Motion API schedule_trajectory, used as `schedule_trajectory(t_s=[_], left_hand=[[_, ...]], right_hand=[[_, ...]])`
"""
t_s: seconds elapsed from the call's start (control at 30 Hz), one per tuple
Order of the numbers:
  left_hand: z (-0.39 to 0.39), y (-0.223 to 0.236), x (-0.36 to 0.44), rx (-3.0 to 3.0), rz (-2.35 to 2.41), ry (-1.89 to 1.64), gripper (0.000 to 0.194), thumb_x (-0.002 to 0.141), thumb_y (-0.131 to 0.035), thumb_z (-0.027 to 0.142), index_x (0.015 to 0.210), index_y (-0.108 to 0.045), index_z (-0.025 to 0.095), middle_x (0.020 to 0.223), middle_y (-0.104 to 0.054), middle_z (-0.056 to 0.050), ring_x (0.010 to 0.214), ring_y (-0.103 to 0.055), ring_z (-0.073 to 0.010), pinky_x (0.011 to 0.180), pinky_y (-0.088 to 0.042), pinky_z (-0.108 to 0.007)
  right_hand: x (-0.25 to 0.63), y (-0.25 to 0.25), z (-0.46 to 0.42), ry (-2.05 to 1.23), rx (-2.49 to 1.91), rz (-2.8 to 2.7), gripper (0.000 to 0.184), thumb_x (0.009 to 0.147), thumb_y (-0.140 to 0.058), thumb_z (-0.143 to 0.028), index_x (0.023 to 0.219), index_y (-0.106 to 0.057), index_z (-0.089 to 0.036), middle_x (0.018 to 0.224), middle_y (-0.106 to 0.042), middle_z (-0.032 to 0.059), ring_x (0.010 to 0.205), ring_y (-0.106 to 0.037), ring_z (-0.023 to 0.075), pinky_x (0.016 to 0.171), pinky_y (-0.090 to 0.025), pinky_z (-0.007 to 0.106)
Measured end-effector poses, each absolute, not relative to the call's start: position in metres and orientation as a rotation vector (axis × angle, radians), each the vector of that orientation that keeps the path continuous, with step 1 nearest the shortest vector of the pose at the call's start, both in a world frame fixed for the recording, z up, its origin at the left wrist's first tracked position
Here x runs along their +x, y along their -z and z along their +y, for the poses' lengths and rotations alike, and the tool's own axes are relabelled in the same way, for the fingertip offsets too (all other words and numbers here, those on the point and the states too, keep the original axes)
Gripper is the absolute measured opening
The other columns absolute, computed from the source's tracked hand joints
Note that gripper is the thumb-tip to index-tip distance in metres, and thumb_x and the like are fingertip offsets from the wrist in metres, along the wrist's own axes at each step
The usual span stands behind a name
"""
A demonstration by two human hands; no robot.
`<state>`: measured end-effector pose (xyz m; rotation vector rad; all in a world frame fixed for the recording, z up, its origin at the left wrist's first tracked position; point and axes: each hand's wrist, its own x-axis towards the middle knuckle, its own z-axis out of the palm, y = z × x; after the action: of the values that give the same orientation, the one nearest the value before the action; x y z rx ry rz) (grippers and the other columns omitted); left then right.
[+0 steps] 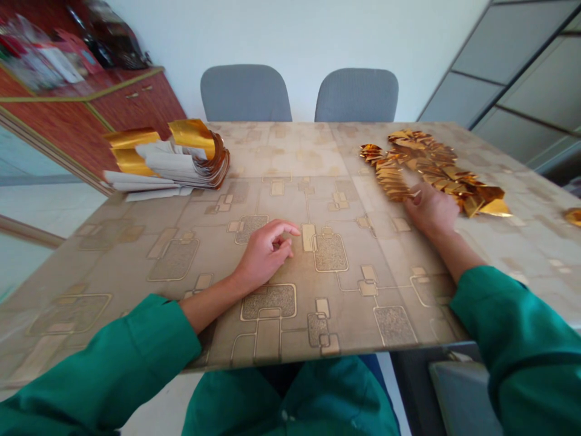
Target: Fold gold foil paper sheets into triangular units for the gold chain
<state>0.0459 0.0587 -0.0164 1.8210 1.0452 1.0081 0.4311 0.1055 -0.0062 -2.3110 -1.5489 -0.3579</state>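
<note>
Golden foil (426,158) (folded) lies against right grip (433,209).

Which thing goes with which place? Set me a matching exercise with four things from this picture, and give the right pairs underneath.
Things:
1. Left hand
2. Right hand
3. Paper stack
4. Grey chairs

Places:
A. Beyond the far edge of the table
B. At the folded gold pieces
C. Toward the far left corner of the tabletop
D. Near the middle of the tabletop, nothing visible in its fingers

Right pairs: 1-D, 2-B, 3-C, 4-A
</note>
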Motion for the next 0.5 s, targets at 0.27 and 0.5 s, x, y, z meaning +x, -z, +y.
schedule_trajectory(t_s=[0.27,0.5], left_hand=[[0.059,0.016,0.045,1.886,1.022,-1.01,0.017,0.09,-0.054,0.025,0.097,-0.067,0.018,0.088,-0.071,-0.004,0.063,-0.065,-0.0106,0.056,-0.051,-0.021],[0.107,-0.016,0.02,2.374,1.094,-1.06,0.016,0.092,-0.053,0.018,0.093,-0.069,0.019,0.104,-0.074,-0.004,0.099,-0.068,-0.0185,0.093,-0.052,-0.035]], right_hand=[[0.404,-0.006,0.09,0.243,-2.248,-1.512,0.032,0.074,-0.058,-0.021,0.104,-0.068,-0.02,0.079,-0.069,0.0067,0.067,-0.057,0.0222,0.057,-0.032,0.03],[0.319,-0.003,0.075,-0.074,-1.894,-1.721,0.023,0.071,-0.055,-0.018,0.09,-0.067,-0.022,0.063,-0.061,-0.0012,0.057,-0.053,0.0162,0.055,-0.033,0.027]])
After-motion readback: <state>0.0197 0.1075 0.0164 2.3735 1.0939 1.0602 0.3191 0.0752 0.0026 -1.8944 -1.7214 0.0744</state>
